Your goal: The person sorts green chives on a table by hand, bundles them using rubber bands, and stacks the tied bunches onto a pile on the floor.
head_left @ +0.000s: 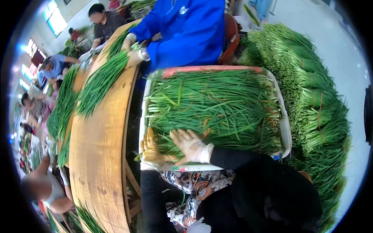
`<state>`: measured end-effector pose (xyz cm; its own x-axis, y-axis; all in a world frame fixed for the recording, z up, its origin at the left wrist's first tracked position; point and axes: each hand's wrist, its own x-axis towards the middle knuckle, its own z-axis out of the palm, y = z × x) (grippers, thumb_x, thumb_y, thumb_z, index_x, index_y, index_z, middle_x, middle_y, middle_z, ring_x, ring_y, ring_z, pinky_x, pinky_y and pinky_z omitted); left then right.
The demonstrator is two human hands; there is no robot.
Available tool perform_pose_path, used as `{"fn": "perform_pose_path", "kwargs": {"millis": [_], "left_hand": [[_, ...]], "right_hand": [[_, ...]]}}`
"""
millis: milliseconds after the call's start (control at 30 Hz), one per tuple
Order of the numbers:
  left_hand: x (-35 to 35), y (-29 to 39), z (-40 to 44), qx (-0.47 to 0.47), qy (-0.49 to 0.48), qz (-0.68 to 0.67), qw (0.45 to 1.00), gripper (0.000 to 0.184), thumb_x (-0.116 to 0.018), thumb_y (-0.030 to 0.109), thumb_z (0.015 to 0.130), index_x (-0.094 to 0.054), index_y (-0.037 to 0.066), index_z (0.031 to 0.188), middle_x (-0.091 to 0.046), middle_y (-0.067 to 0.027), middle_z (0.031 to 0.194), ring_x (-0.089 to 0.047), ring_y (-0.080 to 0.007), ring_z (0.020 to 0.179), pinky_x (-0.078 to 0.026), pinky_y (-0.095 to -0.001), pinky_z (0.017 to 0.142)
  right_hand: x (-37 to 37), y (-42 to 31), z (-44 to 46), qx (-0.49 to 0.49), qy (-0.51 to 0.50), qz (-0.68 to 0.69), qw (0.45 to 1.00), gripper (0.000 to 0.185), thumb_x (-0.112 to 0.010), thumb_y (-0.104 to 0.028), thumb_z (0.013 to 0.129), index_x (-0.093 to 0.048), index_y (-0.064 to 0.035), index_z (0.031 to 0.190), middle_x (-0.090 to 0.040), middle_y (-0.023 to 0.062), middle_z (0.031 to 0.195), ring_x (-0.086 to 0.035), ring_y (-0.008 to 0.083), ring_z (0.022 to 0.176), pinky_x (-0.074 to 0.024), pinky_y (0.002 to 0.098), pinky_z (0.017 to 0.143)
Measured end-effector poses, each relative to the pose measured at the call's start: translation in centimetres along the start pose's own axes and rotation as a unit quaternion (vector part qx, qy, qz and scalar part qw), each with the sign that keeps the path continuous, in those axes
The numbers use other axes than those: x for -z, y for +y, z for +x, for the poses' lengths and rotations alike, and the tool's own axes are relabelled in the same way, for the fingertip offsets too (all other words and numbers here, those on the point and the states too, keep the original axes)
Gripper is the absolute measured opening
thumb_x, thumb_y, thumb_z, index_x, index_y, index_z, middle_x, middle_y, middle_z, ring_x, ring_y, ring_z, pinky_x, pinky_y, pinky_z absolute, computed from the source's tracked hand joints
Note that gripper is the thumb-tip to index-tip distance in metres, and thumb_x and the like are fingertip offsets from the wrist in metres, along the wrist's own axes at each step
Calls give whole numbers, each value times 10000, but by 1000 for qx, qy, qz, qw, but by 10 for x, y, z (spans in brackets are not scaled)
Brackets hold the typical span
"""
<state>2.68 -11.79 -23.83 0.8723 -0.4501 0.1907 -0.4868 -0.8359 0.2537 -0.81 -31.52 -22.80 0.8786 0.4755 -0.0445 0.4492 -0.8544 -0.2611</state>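
A white plastic crate (pixel 286 128) with a red far rim is packed with bundled green garlic chives (pixel 217 103), lying lengthwise across it. My right hand (pixel 190 145), in a pale glove, rests flat on the chives near the crate's front edge, fingers spread. At the near left corner, my left hand (pixel 151 147) wears a yellowish glove. Its fingers are stretched along the inner side by the stalk ends, and its thumb points right. Both hands are open, and neither grips a bundle.
A curved wooden table (pixel 99 147) runs along the left. Across from me, a co-worker in a blue jacket (pixel 186 35) holds loose chives (pixel 103 79) over it. Tall stacks of tied chive bundles (pixel 311 93) stand at the right. Other people work along the table's far side.
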Motion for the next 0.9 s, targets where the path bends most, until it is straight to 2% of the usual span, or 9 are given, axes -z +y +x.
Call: {"fn": "perform_pose_path", "kwargs": {"millis": [133, 167, 267, 333, 400, 567, 667, 867, 900], "left_hand": [[18, 15, 26, 110, -315, 68, 940, 1480, -580, 808, 291, 78, -1, 1341, -239, -222, 1358, -202, -264, 1289, -78, -414, 1039], [8, 11, 16, 61, -243, 74, 965, 1460, -612, 786, 310, 73, 17, 1346, -301, -222, 1327, -256, -259, 1265, -100, -435, 1040], [24, 24, 16, 135, -278, -318, 896, 1485, -740, 656, 276, 59, -6, 1337, -196, -153, 1372, -214, -239, 1258, -129, -327, 1062], [22, 31, 10, 333, -252, -692, 589, 1452, -772, 611, 302, 41, 0, 1339, -158, -130, 1377, -171, -197, 1255, -178, -275, 1052], [24, 20, -3, 186, -300, -103, 930, 1154, -854, 399, 390, -248, -8, 1284, -442, -121, 1194, -435, -225, 1068, -356, -309, 938], [-27, -14, -34, 79, -151, -333, 927, 757, -805, 140, 532, -412, 34, 1170, -454, -91, 1180, -443, -175, 1062, -403, -310, 894], [-15, -7, -34, 192, -175, -414, 872, 656, -768, 52, 572, -427, 27, 1132, -532, -80, 1061, -519, -162, 948, -454, -272, 799], [23, 25, -22, 297, -128, -547, 772, 612, -791, 6, 512, -487, 8, 1042, -597, -38, 853, -560, -113, 778, -472, -238, 695], [42, 42, -18, 284, -127, -466, 828, 589, -774, 25, 544, -483, 5, 1055, -589, -34, 836, -553, -112, 755, -468, -239, 683]], "right_hand": [[-7, -7, -14, 18, 78, 6, 997, 999, -502, -608, 687, -66, -3, 1351, -258, 194, 1351, -291, 322, 1229, -230, 417, 995], [-6, -8, -16, 20, 99, -18, 995, 902, -542, -480, 721, -82, -39, 1360, -332, 182, 1309, -355, 299, 1190, -284, 395, 956], [-13, -7, -33, 37, 78, 71, 994, 840, -554, -397, 743, -84, -95, 1370, -359, 141, 1301, -378, 279, 1174, -295, 375, 947], [-8, -8, -35, 30, 68, 128, 989, 899, -557, -499, 719, -63, -130, 1373, -334, 102, 1324, -367, 288, 1180, -303, 405, 939], [-1, -7, -38, 39, 82, 129, 987, 906, -530, -542, 733, -46, -122, 1373, -288, 115, 1351, -341, 292, 1197, -294, 429, 947], [31, 18, -49, 6, 34, 88, 996, 1176, -611, -666, 552, 22, -109, 1372, -56, 167, 1416, -146, 345, 1275, -157, 478, 1019], [53, 21, -50, 1, 65, 71, 995, 1285, -593, -747, 439, 9, -101, 1372, -19, 176, 1417, -57, 361, 1292, -93, 494, 1030], [50, -24, -11, 51, -39, 54, 997, 1370, -752, -584, 365, 41, -81, 1362, -102, 294, 1361, -193, 436, 1244, -157, 486, 1018], [50, -28, -3, 41, -18, 67, 997, 1325, -759, -542, 407, 35, -77, 1361, -111, 293, 1358, -222, 427, 1230, -170, 474, 1017]]}}
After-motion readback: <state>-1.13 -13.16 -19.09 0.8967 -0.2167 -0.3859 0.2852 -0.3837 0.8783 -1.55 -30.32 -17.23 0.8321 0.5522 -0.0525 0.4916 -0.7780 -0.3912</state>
